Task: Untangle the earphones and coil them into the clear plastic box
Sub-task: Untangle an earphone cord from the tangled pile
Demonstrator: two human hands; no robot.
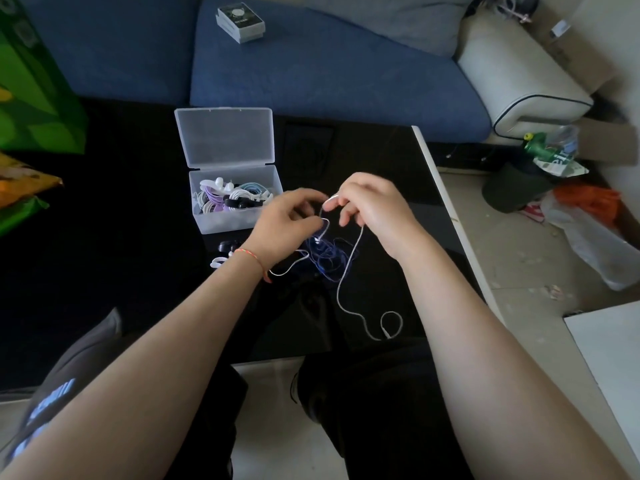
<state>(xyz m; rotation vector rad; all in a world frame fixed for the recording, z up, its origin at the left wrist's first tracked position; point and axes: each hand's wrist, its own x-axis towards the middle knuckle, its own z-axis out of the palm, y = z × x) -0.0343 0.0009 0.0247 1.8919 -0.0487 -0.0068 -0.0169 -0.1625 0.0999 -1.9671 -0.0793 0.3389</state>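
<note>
A white earphone cable (348,271) runs from between my hands down across the black table and ends in a small loop near the front edge. It is tangled with a dark blue cable (329,259) lying in a heap under my hands. My left hand (284,225) pinches the white cable near an earbud. My right hand (374,209) grips the same cable's upper end with its fingertips. The clear plastic box (228,221) stands open to the left of my hands, with several coiled earphones inside and its lid upright.
The black table (138,254) ends at a white edge on the right. A black and a white earpiece (223,254) lie by my left wrist. Behind the table is a blue sofa (329,74) with a small grey box (240,22). Rubbish and bags litter the floor at right.
</note>
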